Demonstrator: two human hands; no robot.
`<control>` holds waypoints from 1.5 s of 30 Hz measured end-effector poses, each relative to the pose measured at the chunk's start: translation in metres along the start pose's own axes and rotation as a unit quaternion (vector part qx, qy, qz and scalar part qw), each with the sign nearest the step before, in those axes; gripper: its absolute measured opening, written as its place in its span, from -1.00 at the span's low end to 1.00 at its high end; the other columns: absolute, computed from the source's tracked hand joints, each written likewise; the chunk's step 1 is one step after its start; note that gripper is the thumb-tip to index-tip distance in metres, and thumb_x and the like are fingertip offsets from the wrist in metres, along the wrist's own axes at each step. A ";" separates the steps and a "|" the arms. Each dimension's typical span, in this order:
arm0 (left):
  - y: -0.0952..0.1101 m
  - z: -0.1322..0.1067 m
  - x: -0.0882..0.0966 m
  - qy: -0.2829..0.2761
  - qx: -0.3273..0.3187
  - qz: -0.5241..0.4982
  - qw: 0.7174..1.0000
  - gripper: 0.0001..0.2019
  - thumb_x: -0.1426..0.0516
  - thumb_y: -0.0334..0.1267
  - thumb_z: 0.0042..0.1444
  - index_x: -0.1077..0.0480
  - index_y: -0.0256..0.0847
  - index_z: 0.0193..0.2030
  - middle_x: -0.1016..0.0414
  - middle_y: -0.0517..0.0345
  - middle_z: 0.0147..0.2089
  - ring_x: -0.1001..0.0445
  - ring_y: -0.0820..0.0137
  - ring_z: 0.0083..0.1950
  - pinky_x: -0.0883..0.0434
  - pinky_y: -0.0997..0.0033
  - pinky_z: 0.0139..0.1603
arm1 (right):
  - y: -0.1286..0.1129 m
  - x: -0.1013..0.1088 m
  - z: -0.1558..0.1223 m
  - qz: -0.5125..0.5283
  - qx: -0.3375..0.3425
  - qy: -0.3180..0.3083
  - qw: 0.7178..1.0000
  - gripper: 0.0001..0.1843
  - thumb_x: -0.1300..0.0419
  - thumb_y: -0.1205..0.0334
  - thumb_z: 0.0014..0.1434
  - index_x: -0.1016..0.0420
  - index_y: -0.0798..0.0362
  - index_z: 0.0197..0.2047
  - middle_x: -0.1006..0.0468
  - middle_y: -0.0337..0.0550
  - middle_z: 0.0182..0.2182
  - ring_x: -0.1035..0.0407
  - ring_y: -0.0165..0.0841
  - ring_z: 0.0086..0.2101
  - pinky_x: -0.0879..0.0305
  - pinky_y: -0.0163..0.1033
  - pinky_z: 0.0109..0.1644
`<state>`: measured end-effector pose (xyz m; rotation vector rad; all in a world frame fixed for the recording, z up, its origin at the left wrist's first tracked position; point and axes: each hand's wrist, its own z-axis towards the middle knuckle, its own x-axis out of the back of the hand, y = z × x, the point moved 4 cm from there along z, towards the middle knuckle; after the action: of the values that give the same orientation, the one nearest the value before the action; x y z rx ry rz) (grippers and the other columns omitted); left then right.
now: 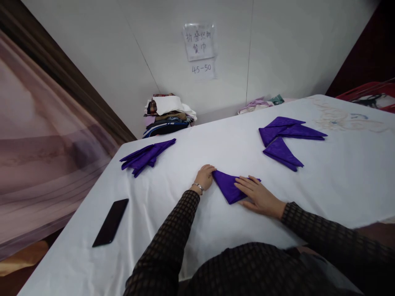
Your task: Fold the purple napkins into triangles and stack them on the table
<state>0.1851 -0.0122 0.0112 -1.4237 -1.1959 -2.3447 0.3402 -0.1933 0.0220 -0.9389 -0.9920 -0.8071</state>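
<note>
A purple cloth napkin (227, 186), folded into a triangle, lies on the white tablecloth (216, 139) right in front of me. My left hand (205, 176) has its fingers curled and pinches the napkin's left corner. My right hand (258, 195) lies flat with fingers stretched out, pressing on the napkin's right side. A bracelet circles my left wrist. Both arms wear dark checked sleeves.
A pile of folded purple napkins (147, 156) lies to the left. Three folded purple triangles (286, 137) lie to the right. A black phone (111, 222) rests near the table's left edge. Stacked clothes (168, 114) sit against the wall under a paper sign (199, 42). A red crate (372, 95) stands far right.
</note>
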 end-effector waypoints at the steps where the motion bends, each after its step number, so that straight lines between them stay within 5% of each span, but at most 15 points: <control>1: -0.001 0.000 0.001 0.001 -0.003 0.003 1.000 -0.62 -0.02 -0.58 -0.09 -0.47 -0.19 -0.17 -0.47 0.06 -0.03 -0.31 0.29 0.11 -0.23 0.15 0.22 | 0.005 0.002 -0.001 -0.005 -0.018 0.005 1.000 -0.37 -0.01 -0.03 0.23 -0.12 0.10 0.27 -0.18 0.06 0.23 0.02 -0.14 0.23 0.13 0.11 0.26; 11: -0.004 -0.004 0.008 -0.016 -0.005 0.013 1.000 -0.79 -0.12 -0.49 -0.16 -0.39 -0.18 -0.34 -0.44 0.07 -0.08 -0.35 0.28 0.05 -0.30 0.18 0.15 | 0.037 0.014 -0.011 0.032 -0.092 0.081 0.992 -0.53 0.02 0.03 0.27 -0.24 0.04 0.18 -0.45 0.04 0.01 -0.33 -0.15 -0.01 -0.25 0.02 0.05; 21: 0.004 -0.021 0.019 -0.096 -0.003 0.015 0.995 -0.87 -0.15 -0.40 -0.13 -0.42 -0.16 -0.38 -0.48 0.19 -0.30 -0.43 0.35 -0.21 -0.40 0.31 -0.11 | 0.046 0.005 -0.015 0.018 -0.112 0.090 0.990 -0.66 0.02 0.17 0.27 -0.37 0.08 0.05 -0.51 0.01 -0.10 -0.36 -0.16 -0.11 -0.29 -0.04 -0.03; 26: 0.007 -0.033 0.022 -0.115 -0.022 0.023 0.993 -0.76 -0.16 -0.44 -0.16 -0.45 -0.13 -0.28 -0.49 0.22 -0.26 -0.42 0.36 -0.16 -0.36 0.33 -0.05 | 0.050 0.003 -0.015 0.030 -0.107 0.092 0.990 -0.67 0.01 0.20 0.26 -0.39 0.09 0.03 -0.50 0.03 -0.12 -0.34 -0.17 -0.12 -0.29 -0.04 -0.02; 34: 0.007 -0.040 0.019 -0.099 -0.047 0.049 0.993 -0.87 -0.15 -0.44 -0.10 -0.42 -0.16 -0.38 -0.46 0.13 -0.28 -0.37 0.31 -0.15 -0.33 0.26 -0.07 | 0.053 0.005 -0.016 0.064 -0.123 0.102 0.985 -0.68 -0.01 0.19 0.24 -0.42 0.06 0.00 -0.48 0.02 -0.14 -0.33 -0.18 -0.13 -0.29 -0.02 -0.02; 39: 0.011 -0.050 0.021 -0.097 -0.072 0.032 0.992 -0.88 -0.14 -0.46 -0.09 -0.38 -0.17 -0.40 -0.45 0.12 -0.23 -0.36 0.32 -0.13 -0.34 0.24 -0.05 | 0.070 0.013 -0.024 0.129 -0.200 0.151 0.959 -0.67 -0.04 0.16 0.20 -0.40 0.03 0.02 -0.44 -0.02 -0.04 -0.31 -0.20 -0.04 -0.26 -0.05 0.06; 45: 0.013 -0.060 0.023 -0.102 -0.105 0.015 0.989 -0.89 -0.11 -0.44 -0.05 -0.37 -0.16 -0.37 -0.43 0.09 -0.13 -0.36 0.29 -0.05 -0.33 0.16 0.01 | 0.091 0.013 -0.035 0.265 -0.316 0.154 0.898 -0.72 -0.07 0.14 0.15 -0.48 0.04 -0.13 -0.55 -0.10 -0.19 -0.42 -0.26 -0.19 -0.34 -0.14 -0.08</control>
<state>0.1380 -0.0569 0.0235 -1.7733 -0.9840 -2.4122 0.4366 -0.1920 0.0008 -1.4985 -0.1488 -0.7802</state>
